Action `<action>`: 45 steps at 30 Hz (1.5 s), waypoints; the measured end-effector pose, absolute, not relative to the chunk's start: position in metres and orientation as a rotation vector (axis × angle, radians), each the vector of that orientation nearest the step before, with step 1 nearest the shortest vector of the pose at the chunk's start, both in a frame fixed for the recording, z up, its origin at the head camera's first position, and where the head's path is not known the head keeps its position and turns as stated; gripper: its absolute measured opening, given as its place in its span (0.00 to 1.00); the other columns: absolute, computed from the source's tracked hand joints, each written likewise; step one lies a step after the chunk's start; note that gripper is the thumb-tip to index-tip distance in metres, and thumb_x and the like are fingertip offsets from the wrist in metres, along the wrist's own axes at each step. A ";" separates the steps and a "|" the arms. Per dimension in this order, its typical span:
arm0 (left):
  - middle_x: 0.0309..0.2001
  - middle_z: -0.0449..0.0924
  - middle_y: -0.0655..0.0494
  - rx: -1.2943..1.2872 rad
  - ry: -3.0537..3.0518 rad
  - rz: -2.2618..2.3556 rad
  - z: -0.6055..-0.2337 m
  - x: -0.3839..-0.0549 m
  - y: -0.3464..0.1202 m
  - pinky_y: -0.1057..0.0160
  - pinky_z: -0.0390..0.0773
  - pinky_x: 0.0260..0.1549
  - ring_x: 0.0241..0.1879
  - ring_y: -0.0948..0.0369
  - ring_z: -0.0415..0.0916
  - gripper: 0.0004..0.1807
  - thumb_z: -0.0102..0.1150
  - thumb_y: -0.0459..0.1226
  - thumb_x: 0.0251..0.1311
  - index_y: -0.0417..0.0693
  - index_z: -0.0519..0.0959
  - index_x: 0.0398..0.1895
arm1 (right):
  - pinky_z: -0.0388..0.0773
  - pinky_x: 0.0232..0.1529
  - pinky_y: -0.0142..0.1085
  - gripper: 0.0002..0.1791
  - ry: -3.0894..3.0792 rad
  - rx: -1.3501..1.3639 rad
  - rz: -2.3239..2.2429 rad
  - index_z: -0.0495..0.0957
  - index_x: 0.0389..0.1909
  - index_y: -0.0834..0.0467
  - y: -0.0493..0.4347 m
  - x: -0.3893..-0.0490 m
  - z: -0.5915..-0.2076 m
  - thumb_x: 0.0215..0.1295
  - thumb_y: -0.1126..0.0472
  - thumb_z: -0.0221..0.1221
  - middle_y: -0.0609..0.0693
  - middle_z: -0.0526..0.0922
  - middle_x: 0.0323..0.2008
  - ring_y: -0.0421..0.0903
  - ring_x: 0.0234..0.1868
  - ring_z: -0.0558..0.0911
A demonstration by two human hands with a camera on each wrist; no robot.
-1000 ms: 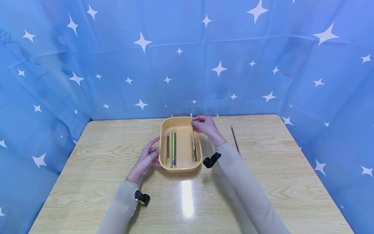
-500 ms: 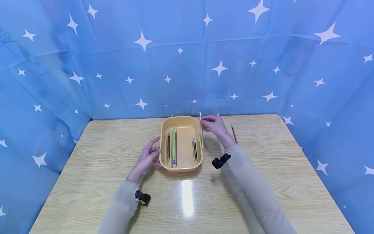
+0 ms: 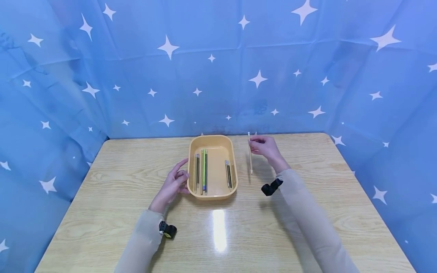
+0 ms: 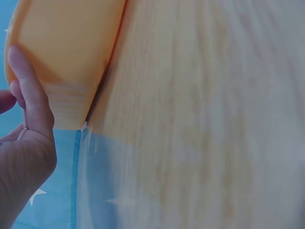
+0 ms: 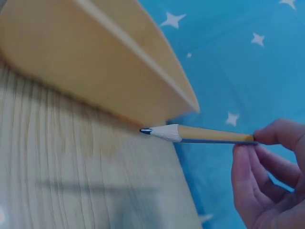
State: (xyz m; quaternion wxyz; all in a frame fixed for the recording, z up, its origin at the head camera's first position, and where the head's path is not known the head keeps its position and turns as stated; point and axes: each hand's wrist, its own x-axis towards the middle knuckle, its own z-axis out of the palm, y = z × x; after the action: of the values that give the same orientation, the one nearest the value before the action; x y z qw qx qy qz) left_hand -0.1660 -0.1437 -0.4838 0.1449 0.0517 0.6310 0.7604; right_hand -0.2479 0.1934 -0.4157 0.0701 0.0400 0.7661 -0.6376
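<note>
Between thumb and fingers my right hand (image 3: 268,148) pinches a pencil (image 3: 250,159) near its upper end, just right of the tray. In the right wrist view the pencil (image 5: 214,133) has a yellow side, a dark side and a sharpened black tip pointing toward the tray's foot. My left hand (image 3: 172,182) rests against the left side of the yellow tray (image 3: 235,178); the left wrist view has a fairly straight finger (image 4: 34,90) along its outer wall. Inside the tray, several pencils lie lengthwise on the left, including a green one (image 3: 204,168), and a dark pair (image 3: 228,174) lies on the right.
The tray stands near the back edge of the wooden table (image 3: 136,163). A blue curtain (image 3: 211,94) with white stars hangs behind and along both sides. A bright light reflection (image 3: 219,229) shows on the tabletop in front of the tray.
My right hand has carried the pencil from above the tray's right side out past its rim to the right. Another pencil on the table is now hidden behind that hand. The left hand stays put.
</note>
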 end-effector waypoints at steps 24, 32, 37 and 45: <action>0.38 0.61 0.32 0.155 1.791 2.189 -0.473 -0.163 -0.142 0.42 0.77 0.23 0.23 0.57 0.69 0.32 0.40 0.24 0.61 0.51 0.50 0.68 | 0.77 0.42 0.45 0.16 2.492 0.133 -1.681 0.71 0.45 0.73 0.269 -0.249 -0.442 0.60 0.65 0.55 0.66 0.75 0.39 0.49 0.32 0.80; 0.38 0.61 0.31 0.160 1.814 2.173 -0.464 -0.159 -0.140 0.34 0.72 0.28 0.23 0.58 0.69 0.32 0.40 0.24 0.61 0.49 0.48 0.68 | 0.81 0.29 0.34 0.14 2.557 0.113 -1.676 0.74 0.38 0.70 0.285 -0.249 -0.453 0.57 0.62 0.58 0.55 0.78 0.27 0.42 0.24 0.79; 0.37 0.61 0.32 0.160 1.814 2.176 -0.464 -0.160 -0.140 0.40 0.76 0.24 0.23 0.58 0.69 0.32 0.40 0.24 0.61 0.49 0.49 0.68 | 0.80 0.31 0.33 0.15 2.620 0.189 -1.552 0.74 0.41 0.71 0.290 -0.254 -0.464 0.58 0.63 0.56 0.60 0.77 0.33 0.42 0.26 0.79; 0.38 0.60 0.30 0.156 1.802 2.178 -0.464 -0.160 -0.139 0.50 0.79 0.22 0.23 0.58 0.69 0.33 0.40 0.24 0.61 0.49 0.48 0.68 | 0.80 0.29 0.32 0.15 2.659 0.251 -1.429 0.74 0.42 0.70 0.290 -0.258 -0.470 0.59 0.62 0.56 0.62 0.77 0.33 0.43 0.25 0.79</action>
State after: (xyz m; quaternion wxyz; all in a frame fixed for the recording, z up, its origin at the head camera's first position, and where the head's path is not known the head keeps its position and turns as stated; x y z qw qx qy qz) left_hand -0.1604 -0.1393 -0.4643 0.1546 0.0544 0.6288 0.7601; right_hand -0.2577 0.2896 -0.4700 0.0564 0.0827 0.8764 -0.4710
